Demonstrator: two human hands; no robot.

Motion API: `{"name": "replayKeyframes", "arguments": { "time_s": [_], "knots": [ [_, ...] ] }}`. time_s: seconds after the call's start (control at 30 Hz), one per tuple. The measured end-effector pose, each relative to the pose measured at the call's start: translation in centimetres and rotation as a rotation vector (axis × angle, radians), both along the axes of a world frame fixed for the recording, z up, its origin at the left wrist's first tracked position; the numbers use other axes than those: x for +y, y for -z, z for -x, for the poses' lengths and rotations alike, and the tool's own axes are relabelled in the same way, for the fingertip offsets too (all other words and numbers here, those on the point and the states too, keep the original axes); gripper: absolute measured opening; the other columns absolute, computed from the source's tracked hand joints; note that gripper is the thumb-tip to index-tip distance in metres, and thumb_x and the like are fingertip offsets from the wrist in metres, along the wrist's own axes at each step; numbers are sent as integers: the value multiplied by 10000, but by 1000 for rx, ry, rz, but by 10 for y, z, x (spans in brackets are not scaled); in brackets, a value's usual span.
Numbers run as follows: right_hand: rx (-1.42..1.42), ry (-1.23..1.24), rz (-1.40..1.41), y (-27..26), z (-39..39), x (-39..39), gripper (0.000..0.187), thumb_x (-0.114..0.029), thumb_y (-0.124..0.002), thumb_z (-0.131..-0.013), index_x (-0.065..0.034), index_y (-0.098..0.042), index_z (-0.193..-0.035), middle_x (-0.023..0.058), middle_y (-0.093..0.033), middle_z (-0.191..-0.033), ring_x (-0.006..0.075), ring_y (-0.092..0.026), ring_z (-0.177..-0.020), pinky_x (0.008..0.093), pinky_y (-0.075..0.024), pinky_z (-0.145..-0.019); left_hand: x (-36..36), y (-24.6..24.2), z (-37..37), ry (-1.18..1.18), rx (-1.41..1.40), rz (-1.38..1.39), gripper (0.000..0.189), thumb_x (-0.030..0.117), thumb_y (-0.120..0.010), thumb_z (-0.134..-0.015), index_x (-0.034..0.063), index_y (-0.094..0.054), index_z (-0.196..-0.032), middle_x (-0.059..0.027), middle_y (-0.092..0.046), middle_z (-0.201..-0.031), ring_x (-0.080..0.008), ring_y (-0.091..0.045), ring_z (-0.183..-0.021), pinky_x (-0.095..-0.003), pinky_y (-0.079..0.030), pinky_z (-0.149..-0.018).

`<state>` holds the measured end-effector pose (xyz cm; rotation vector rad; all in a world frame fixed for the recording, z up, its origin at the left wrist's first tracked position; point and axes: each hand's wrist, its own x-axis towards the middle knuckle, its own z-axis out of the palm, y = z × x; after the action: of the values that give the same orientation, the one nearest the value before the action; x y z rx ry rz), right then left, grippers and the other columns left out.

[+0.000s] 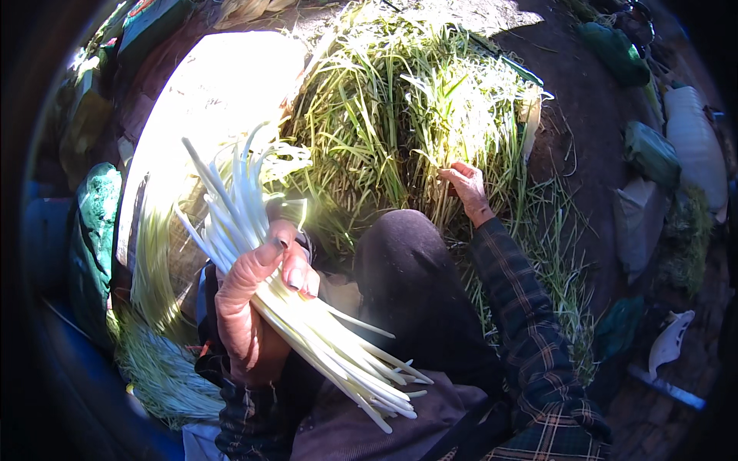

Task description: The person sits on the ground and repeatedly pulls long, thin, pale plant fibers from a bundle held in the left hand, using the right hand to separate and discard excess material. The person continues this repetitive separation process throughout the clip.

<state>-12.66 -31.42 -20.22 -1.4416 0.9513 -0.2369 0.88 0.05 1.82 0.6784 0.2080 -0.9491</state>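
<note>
My left hand (259,299) is closed around a thick bundle of pale, slender plant stalks (323,325), held tilted above my lap. White ends of the bundle fan out to the upper left, and its cut-looking tips spread to the lower right. Before me rises a large heap of leafy green stalks (357,132), brightly sunlit on top. At the heap's near right side, my right hand (468,187) pinches a stalk between thumb and fingers. Exactly how many stalks it grips is hidden.
Left of the heap stands a sunlit pale surface (230,75), with sorted long stalks (153,259) along its near edge. Finer green stalks (173,369) lie lower left. Beside them is a green sack (98,225). To my right are a white plastic container (695,144) and green bundles (651,152).
</note>
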Motion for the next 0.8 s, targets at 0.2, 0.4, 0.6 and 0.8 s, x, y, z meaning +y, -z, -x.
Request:
{"name": "replayKeyframes", "arguments": {
  "time_s": [0.2,0.4,0.6,0.8],
  "knots": [
    [-170,194,-49,10,-15,5,116,-117,-631,-795,-32,-621,-873,-29,-590,-724,40,-494,-580,177,-385,-518,3,4,-4,24,9,22,192,154,-596,-793,16,-505,-892,-39,-458,-632,-126,-465,-574,-258,-394,-565],
    [-152,35,-149,-114,-45,-36,406,-326,-528,-875,28,-470,-1065,-70,-424,-525,30,-424,-427,202,-421,-446,-2,-1,1,-58,11,-17,229,121,-598,-789,10,-501,-964,-48,-479,-641,-140,-478,-578,-272,-402,-558],
    [-199,59,266,-184,-31,-18,248,-218,-523,-883,20,-593,-863,-22,-493,-554,48,-466,-500,214,-378,-520,-3,-3,3,-83,-17,-32,249,97,-613,-779,14,-505,-988,-41,-492,-673,-141,-483,-584,-277,-419,-554],
    [-339,-46,386,-205,1,8,155,-173,-581,-849,-29,-602,-795,30,-557,-559,64,-475,-445,203,-389,-432,-4,-2,5,-97,-53,-66,259,102,-638,-762,14,-511,-970,-27,-503,-689,-133,-498,-578,-270,-429,-550]
  ]
}}
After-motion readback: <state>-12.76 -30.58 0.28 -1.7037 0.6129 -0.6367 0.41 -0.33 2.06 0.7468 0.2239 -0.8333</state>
